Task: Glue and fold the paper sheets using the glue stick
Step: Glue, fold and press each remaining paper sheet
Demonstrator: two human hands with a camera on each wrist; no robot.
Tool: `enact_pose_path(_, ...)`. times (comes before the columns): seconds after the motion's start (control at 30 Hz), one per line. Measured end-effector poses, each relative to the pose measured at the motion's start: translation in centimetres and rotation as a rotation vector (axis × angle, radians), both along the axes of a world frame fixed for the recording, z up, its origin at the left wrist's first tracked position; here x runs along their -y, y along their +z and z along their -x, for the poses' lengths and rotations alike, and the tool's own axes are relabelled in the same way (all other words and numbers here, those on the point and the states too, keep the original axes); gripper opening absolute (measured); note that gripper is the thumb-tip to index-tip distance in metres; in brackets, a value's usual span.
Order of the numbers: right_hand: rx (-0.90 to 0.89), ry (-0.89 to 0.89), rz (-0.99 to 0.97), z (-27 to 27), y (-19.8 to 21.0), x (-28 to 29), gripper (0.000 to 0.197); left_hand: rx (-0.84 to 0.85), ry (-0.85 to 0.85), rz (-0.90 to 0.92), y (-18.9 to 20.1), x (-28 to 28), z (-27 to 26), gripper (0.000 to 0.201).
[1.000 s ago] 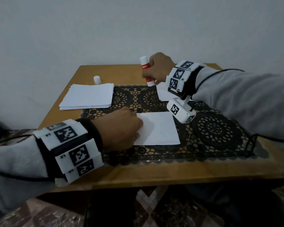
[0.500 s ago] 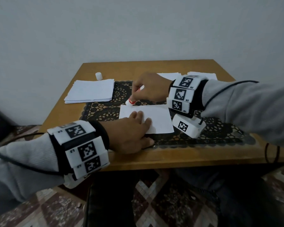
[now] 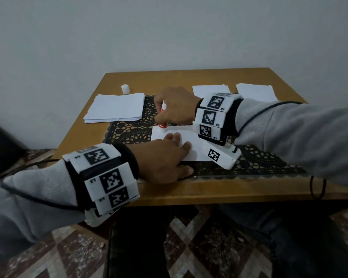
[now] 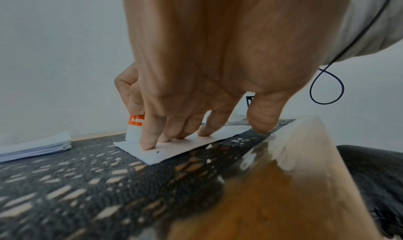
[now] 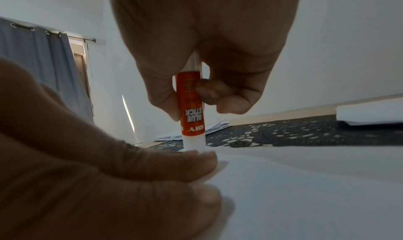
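Observation:
A white paper sheet (image 3: 191,144) lies on the black lace mat (image 3: 133,133) near the table's front edge. My left hand (image 3: 169,155) presses it flat with straight fingers (image 4: 150,137), thumb on the mat. My right hand (image 3: 175,109) grips a white and orange glue stick (image 5: 191,112), held upside down, its tip touching the sheet's far left corner (image 4: 133,133). The tip itself is hidden behind my left fingers in the right wrist view.
A stack of white sheets (image 3: 115,108) lies at the back left, the glue cap (image 3: 125,89) behind it. Two more paper piles (image 3: 211,91) (image 3: 255,93) sit at the back right. The wooden table (image 3: 229,189) ends close in front.
My right hand brought the glue stick from the back of the table down to the sheet's far left corner. My left hand's fingers straightened onto the sheet.

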State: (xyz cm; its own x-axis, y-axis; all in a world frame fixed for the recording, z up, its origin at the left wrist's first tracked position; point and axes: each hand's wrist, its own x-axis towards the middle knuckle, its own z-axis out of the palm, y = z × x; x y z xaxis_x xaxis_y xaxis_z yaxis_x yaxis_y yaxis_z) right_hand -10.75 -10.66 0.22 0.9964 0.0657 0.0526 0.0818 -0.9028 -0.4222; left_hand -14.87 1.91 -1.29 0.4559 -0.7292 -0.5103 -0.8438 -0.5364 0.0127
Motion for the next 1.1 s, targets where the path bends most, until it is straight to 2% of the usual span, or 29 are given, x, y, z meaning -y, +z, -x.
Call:
enact_pose_path(0.43,-0.026,-0.027,0.048,0.6,-0.1,2.0,0.02,0.015,-0.011,0.002,0.1,0.1,0.1,0.073)
enact_pose_path(0.7,-0.046,-0.091,0.091,2.0,0.0,5.2,0.02,0.038,-0.024,0.028,-0.2,0.0,0.0,0.071)
enact_pose_path(0.9,-0.045,-0.147,0.161,3.2,0.2,7.1,0.02,0.164,-0.098,0.154,0.0,0.5,-1.2,0.051)
enact_pose_path(1.0,-0.084,-0.149,0.218,3.6,0.8,7.8,0.022,0.162,-0.118,0.166,0.1,0.6,-2.5,0.059)
enact_pose_path(1.1,-0.028,-0.154,0.28,3.9,1.6,8.0,0.021,0.159,-0.136,0.151,0.3,1.2,-3.3,0.068)
